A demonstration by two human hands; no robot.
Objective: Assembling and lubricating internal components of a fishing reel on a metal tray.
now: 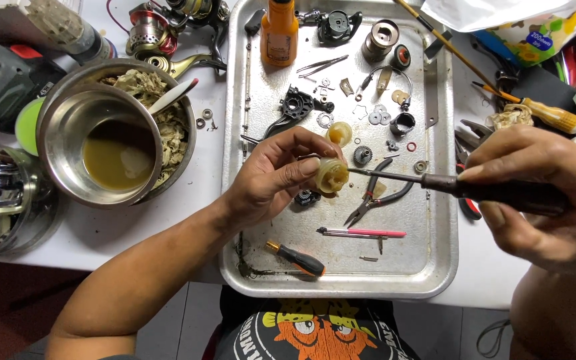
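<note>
1. Left hand (276,175): raised above the metal tray (435,267), fingers curled and closed around a small yellowish grease-coated gear part (332,175); thumb under, fingertips over, open face of the part turned toward the right.
2. Right hand (535,193): closed in a fist-like grip on the dark handle of a thin-shafted screwdriver (435,181); no gap between fingers and handle visible.
3. Key relation: screwdriver long axis near horizontal, running right to left; tip touching or just at the right face of the gear part. Part directly left of the tip, held in the left fingers, well apart from the right hand along the length of the shaft. Left hand the nearer of the two to the part.
4. On the tray below the hands: needle-nose pliers (375,193), pink-handled pick (361,233), short orange-and-black screwdriver (298,259), a second yellowish greasy part (339,133), small dark gear (363,156), loose washers and black reel housings.
5. Tray far end: orange bottle (279,30), upright.
6. Left of the tray: steel bowl (65,133) with murky brownish liquid, nested in a larger bowl of shredded rag; fishing reels (161,33) near the table edge.
7. Right of the tray: yellow-handled screwdriver (551,115).
</note>
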